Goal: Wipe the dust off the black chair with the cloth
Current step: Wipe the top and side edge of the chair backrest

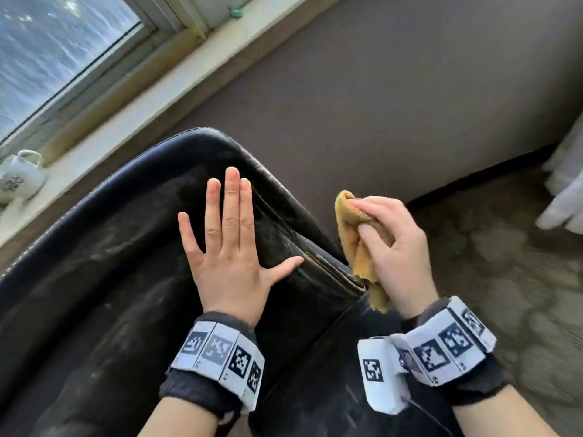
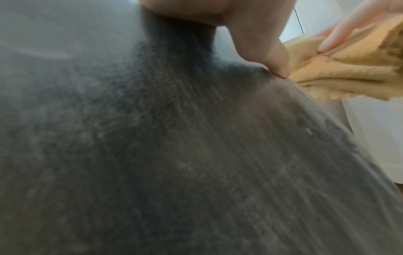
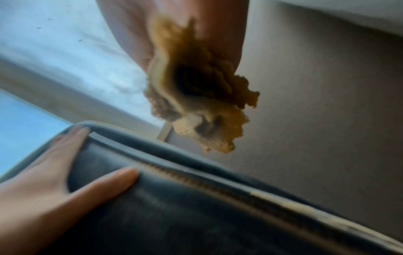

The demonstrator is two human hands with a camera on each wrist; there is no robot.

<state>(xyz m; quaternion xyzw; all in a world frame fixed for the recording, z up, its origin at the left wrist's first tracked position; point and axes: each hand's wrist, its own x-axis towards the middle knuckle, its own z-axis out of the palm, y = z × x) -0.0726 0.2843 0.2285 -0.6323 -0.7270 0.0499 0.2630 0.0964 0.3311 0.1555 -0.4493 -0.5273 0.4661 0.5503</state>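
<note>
The black leather chair (image 1: 104,266) fills the lower left of the head view, its surface streaked with pale dust. My left hand (image 1: 232,234) lies flat on the chair's right armrest, fingers straight and spread, thumb out toward the seam. My right hand (image 1: 394,247) grips a bunched yellow cloth (image 1: 356,244) just off the armrest's outer edge; the cloth's tail hangs below the hand. In the right wrist view the cloth (image 3: 196,93) hangs above the armrest (image 3: 196,207), apart from it, with my left hand (image 3: 54,181) resting on the leather. The left wrist view shows dusty leather (image 2: 174,155) and the cloth (image 2: 348,69).
A window sill (image 1: 157,99) runs behind the chair, with a white patterned mug (image 1: 19,178) lying on it at the left. A brown wall (image 1: 410,89) stands to the right above patterned carpet (image 1: 504,263). White fabric (image 1: 564,190) hangs at the far right edge.
</note>
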